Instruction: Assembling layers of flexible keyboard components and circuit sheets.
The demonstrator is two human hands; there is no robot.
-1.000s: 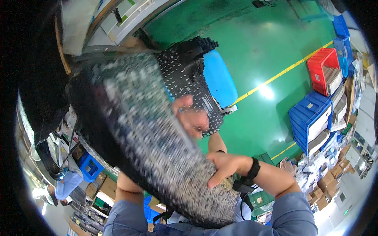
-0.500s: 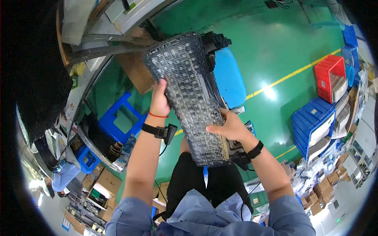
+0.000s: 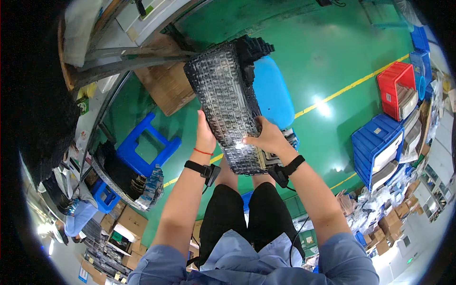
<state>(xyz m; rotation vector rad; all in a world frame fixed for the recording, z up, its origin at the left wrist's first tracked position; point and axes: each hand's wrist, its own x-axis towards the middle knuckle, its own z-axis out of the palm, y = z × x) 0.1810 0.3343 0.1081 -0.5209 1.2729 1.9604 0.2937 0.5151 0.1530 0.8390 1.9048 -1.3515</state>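
Observation:
In front of me I hold a thick stack of black keyboard panels [image 3: 221,95] with a grid of key shapes across its top face. My left hand [image 3: 205,135] is pressed flat along its left side, with the thumb up at the edge. My right hand [image 3: 271,141] grips the lower right side, thumb over the top face and fingers hidden beneath. At the stack's far right corner, black stepped edges of more pieces [image 3: 256,50] jut out. Some pale, light-coloured pieces [image 3: 270,160] show just under my right hand.
A blue stool seat [image 3: 274,97] lies beyond the stack. Left are a cardboard box [image 3: 166,90], a blue stool [image 3: 142,147] and a container of dark pieces [image 3: 121,178]. At right stand a red crate [image 3: 396,90] and a blue crate [image 3: 377,147]. Another person [image 3: 80,216] is at far left.
The near end of the stack has drawn up, away from my legs. Both hands have shifted with it, and light now glares off its lower face.

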